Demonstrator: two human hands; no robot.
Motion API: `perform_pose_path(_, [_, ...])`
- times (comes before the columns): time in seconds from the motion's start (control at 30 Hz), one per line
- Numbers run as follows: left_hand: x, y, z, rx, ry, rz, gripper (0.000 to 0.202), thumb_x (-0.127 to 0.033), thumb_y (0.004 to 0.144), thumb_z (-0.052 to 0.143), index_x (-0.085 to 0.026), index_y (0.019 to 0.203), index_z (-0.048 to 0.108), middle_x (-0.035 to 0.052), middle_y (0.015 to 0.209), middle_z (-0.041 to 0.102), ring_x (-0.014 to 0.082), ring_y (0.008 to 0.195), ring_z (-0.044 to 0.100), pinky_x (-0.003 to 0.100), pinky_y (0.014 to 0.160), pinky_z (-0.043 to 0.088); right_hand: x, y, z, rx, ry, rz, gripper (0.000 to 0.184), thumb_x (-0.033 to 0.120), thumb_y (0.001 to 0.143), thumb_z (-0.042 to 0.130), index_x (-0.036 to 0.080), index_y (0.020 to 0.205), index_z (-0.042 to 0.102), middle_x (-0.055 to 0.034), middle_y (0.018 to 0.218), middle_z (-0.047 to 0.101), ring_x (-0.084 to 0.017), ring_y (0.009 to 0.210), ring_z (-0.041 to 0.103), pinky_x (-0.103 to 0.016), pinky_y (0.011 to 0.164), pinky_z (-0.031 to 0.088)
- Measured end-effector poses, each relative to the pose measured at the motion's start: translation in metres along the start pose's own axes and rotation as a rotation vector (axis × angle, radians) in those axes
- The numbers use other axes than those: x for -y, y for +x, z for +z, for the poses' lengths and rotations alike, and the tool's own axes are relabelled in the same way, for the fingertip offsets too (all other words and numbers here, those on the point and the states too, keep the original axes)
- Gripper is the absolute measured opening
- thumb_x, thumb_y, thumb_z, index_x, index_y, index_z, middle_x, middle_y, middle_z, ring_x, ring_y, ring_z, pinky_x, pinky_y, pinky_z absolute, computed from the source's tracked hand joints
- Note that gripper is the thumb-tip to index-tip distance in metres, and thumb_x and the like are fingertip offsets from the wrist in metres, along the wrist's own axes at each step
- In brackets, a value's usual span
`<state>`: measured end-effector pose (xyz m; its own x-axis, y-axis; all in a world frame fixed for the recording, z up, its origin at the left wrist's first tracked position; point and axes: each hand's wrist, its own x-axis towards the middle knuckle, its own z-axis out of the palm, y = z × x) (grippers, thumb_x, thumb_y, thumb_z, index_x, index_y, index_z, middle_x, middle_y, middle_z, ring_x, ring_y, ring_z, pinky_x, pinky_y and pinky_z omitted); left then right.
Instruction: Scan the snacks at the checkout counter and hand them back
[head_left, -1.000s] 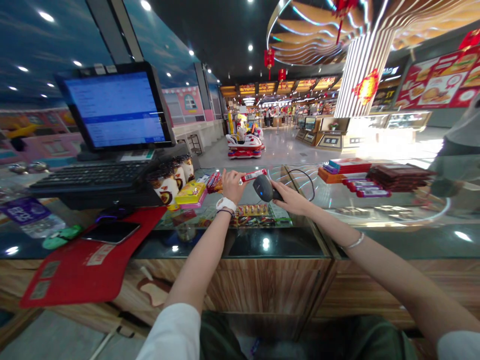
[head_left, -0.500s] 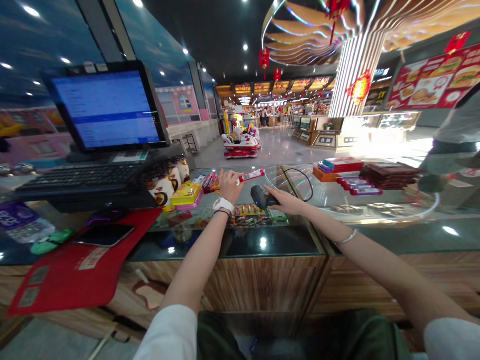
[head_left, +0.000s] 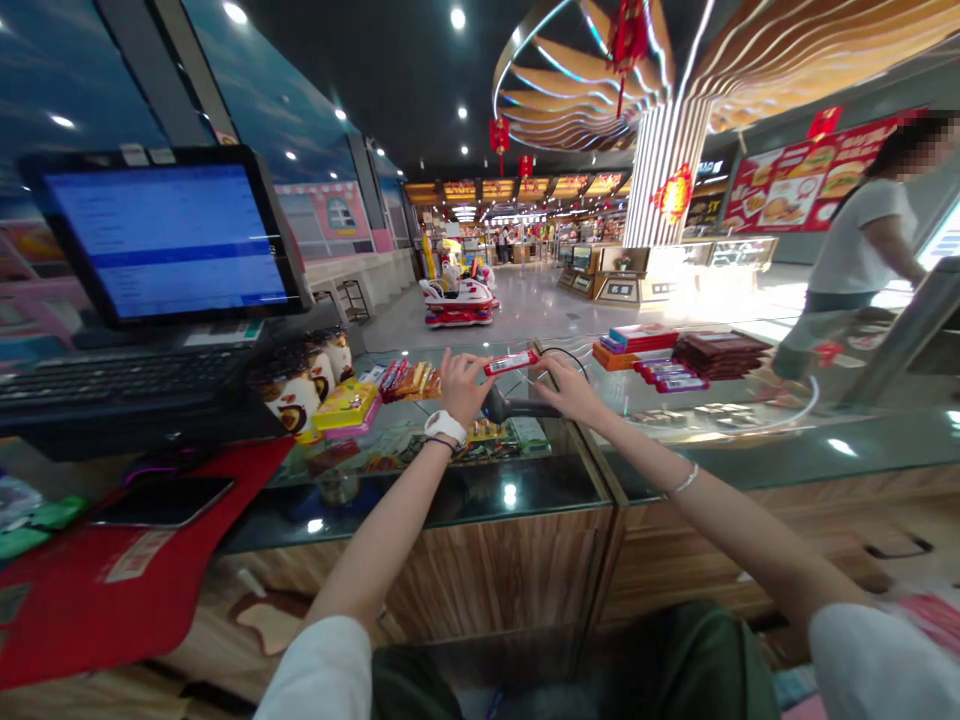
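Note:
My left hand [head_left: 463, 387] pinches a red-and-white wrapped snack bar [head_left: 511, 362] between thumb and fingers, above the glass counter top [head_left: 480, 490]. A black handheld barcode scanner [head_left: 517, 405] sits in my right hand [head_left: 571, 391], its head pointing left, just below the bar and a short gap from it. A thin black cable [head_left: 566, 355] loops up behind my right hand. Rows of small snack packets [head_left: 502, 432] lie under or on the glass beneath my hands.
A till monitor [head_left: 169, 240] and keyboard [head_left: 120, 380] stand at left, with printed cups [head_left: 296, 385] and yellow boxes [head_left: 345, 405] nearby. A phone [head_left: 165, 500] lies on a red mat [head_left: 97, 590]. Stacked chocolate bars [head_left: 720, 355] are at right. A person [head_left: 862, 240] stands beyond the counter.
The whole view has swung as my head turned right. My right hand has lowered the scanner and turned its head left, under the bar. The person at right now shows more fully.

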<state>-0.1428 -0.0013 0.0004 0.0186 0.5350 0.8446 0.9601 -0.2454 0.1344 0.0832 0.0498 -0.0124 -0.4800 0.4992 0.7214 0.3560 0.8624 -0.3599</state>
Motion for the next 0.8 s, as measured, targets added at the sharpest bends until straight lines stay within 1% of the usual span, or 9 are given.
perform_pose_path(0.07, [-0.012,0.001,0.004,0.000,-0.020,0.026,0.021,-0.031,0.083,0.074,-0.028,0.104,0.071,0.0022,0.096,0.069,0.0228,0.099,0.065,0.054,0.122,0.025,0.000,-0.009,-0.013,-0.001,0.010,0.004,0.026,0.023,0.085,0.052,0.024,0.110,0.058,-0.0099,0.125,0.060,-0.026,0.122,0.055,-0.046,0.107,0.043])
perform_pose_path(0.17, [-0.033,0.004,0.012,0.019,-0.063,0.072,0.020,-0.032,0.084,0.073,-0.027,0.103,0.070,0.0021,0.097,0.070,0.0228,0.100,0.065,0.053,0.122,0.025,-0.006,-0.026,-0.031,-0.026,0.015,0.047,0.031,0.022,0.085,0.052,0.024,0.115,0.059,-0.0095,0.126,0.062,-0.025,0.123,0.056,-0.047,0.107,0.044])
perform_pose_path(0.27, [-0.055,0.006,0.020,0.036,-0.110,0.079,0.016,-0.029,0.085,0.072,-0.026,0.099,0.068,0.0026,0.098,0.072,0.0234,0.101,0.066,0.053,0.121,0.026,-0.014,-0.042,-0.046,-0.060,0.008,0.081,0.036,0.023,0.086,0.052,0.023,0.121,0.060,-0.0112,0.131,0.061,-0.026,0.125,0.055,-0.047,0.107,0.045])
perform_pose_path(0.37, [-0.077,0.009,0.030,0.063,-0.168,0.066,0.008,-0.024,0.084,0.072,-0.024,0.087,0.064,0.0034,0.099,0.074,0.0235,0.101,0.067,0.052,0.119,0.030,-0.025,-0.060,-0.059,-0.081,-0.004,0.126,0.040,0.023,0.086,0.053,0.021,0.125,0.062,-0.0124,0.134,0.060,-0.027,0.127,0.055,-0.048,0.109,0.044])
perform_pose_path(0.47, [-0.100,0.012,0.044,0.086,-0.236,0.043,0.016,-0.017,0.085,0.069,-0.024,0.074,0.059,0.0026,0.105,0.075,0.0219,0.105,0.067,0.051,0.120,0.029,-0.037,-0.078,-0.070,-0.107,0.016,0.197,0.044,0.022,0.085,0.054,0.024,0.128,0.063,-0.0102,0.135,0.060,-0.025,0.127,0.056,-0.047,0.108,0.046])
perform_pose_path(0.53, [-0.116,0.014,0.056,0.093,-0.287,0.014,0.019,-0.013,0.085,0.066,-0.023,0.071,0.059,0.0020,0.111,0.075,0.0205,0.110,0.067,0.050,0.121,0.026,-0.045,-0.091,-0.077,-0.137,0.047,0.248,0.048,0.022,0.083,0.056,0.027,0.130,0.063,-0.0082,0.138,0.059,-0.025,0.129,0.054,-0.046,0.107,0.047])
perform_pose_path(0.67, [-0.150,0.019,0.083,0.146,-0.395,-0.043,0.021,-0.006,0.085,0.058,-0.023,0.074,0.063,0.0019,0.123,0.072,0.0190,0.121,0.062,0.048,0.123,0.024,-0.063,-0.111,-0.093,-0.198,0.094,0.345,0.049,0.026,0.082,0.059,0.026,0.131,0.064,-0.0096,0.145,0.053,-0.028,0.134,0.050,-0.048,0.102,0.050])
perform_pose_path(0.8, [-0.182,0.021,0.112,0.242,-0.504,-0.111,0.029,0.000,0.083,0.052,-0.022,0.088,0.070,0.0032,0.136,0.065,0.0194,0.132,0.055,0.049,0.124,0.022,-0.084,-0.123,-0.110,-0.266,0.093,0.439,0.049,0.028,0.081,0.060,0.027,0.130,0.065,-0.0100,0.149,0.049,-0.030,0.132,0.051,-0.048,0.099,0.052])
